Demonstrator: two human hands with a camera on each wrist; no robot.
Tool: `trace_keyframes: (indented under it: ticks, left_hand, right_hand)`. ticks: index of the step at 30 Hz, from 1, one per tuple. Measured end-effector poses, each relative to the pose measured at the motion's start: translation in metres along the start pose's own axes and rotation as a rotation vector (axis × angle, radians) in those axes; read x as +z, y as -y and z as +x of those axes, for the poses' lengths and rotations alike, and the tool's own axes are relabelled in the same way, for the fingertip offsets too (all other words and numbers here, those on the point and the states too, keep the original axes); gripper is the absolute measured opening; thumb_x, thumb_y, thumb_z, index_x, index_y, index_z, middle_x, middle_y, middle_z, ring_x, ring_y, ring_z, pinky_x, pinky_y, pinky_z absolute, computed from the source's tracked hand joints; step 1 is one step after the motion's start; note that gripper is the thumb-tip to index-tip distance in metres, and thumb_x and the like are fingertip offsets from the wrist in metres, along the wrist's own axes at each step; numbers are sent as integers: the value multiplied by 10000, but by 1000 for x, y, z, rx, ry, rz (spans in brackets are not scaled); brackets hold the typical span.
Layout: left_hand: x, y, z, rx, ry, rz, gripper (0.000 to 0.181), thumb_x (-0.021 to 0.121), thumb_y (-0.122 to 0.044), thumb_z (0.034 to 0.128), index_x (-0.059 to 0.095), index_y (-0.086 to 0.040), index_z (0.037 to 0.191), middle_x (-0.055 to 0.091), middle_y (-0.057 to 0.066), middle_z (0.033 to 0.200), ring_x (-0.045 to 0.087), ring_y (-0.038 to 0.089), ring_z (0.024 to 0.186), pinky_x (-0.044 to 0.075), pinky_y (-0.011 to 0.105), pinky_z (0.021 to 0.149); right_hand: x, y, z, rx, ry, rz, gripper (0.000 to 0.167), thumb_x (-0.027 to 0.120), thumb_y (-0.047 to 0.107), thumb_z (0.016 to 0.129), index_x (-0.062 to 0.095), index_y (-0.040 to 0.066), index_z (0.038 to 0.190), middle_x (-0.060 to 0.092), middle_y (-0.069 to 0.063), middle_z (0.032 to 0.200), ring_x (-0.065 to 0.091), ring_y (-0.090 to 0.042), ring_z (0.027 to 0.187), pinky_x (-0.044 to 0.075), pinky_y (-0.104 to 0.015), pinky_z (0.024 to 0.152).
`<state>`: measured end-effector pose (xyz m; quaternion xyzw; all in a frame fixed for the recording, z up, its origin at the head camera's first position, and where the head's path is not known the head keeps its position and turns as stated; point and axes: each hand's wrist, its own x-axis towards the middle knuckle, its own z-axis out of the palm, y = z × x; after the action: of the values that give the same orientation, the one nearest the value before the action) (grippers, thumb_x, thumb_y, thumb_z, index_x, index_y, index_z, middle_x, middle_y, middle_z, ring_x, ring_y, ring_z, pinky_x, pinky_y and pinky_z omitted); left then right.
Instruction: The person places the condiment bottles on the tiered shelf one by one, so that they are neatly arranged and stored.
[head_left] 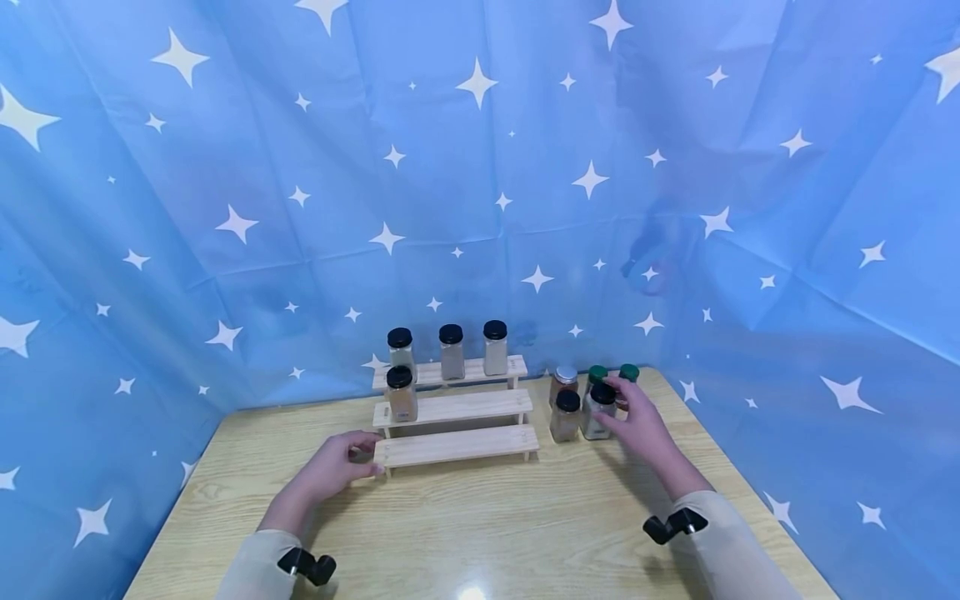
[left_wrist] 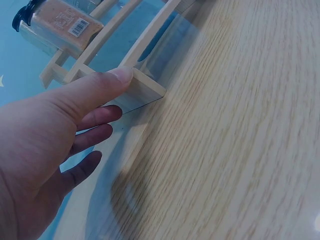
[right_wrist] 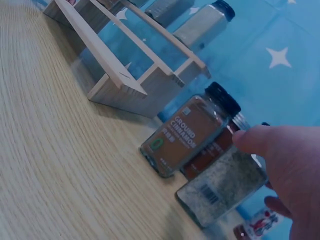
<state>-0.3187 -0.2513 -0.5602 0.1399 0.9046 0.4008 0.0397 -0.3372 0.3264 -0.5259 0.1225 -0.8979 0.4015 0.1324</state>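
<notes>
A three-step wooden rack point(head_left: 457, 447) stands on the table. My left hand point(head_left: 341, 467) holds the left end of its lowest step, the thumb point(left_wrist: 102, 87) on the step's edge. On the right, my right hand point(head_left: 637, 421) grips a black-lidded spice jar point(right_wrist: 225, 185) with pale speckled contents, thumb on its near side; the far fingers are partly hidden. Next to that jar stands a ground cinnamon jar point(right_wrist: 182, 132), also black-lidded. Behind are a silver-lidded jar point(head_left: 564, 381) and two green-lidded jars, one of them point(head_left: 628, 372) partly covered by my fingers.
Three black-lidded jars, one in the middle point(head_left: 452, 354), stand on the rack's top step. Another jar point(head_left: 402, 402) with orange-brown contents sits at the left of the middle step. A blue star-patterned cloth point(head_left: 480, 167) hangs behind and beside the wooden table point(head_left: 450, 533).
</notes>
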Motion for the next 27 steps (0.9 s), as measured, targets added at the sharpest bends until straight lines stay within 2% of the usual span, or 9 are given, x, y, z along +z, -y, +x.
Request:
trace_keyframes:
  ticks: [5, 13, 27]
  left_hand:
    - [1, -1, 1, -17, -2, 1, 571, 925, -324, 933, 733, -135, 1436, 753, 31, 1273, 685, 278, 1224, 559, 564, 1092]
    - [1, -5, 0, -34, -7, -4, 544, 930, -287, 930, 740, -139, 1418, 752, 49, 1295, 684, 295, 1245, 555, 570, 1102]
    - [1, -1, 1, -26, -8, -15, 548, 924, -296, 937, 737, -151, 1432, 749, 27, 1284, 680, 283, 1232, 558, 574, 1091]
  right_hand:
    - [2, -4, 0, 14, 23, 12, 712, 815, 101, 1024, 446, -17, 1621, 510, -320, 1577, 518, -539, 1431, 479, -686, 1158]
    - [0, -11, -2, 59, 59, 45, 735, 788, 167, 1058, 396, 82, 1674, 538, -335, 1553, 571, -570, 1374, 514, -692, 1116]
    - [1, -18, -2, 36, 70, 49, 724, 782, 180, 1064, 395, 102, 1671, 578, -310, 1520, 603, -544, 1345, 525, -680, 1108]
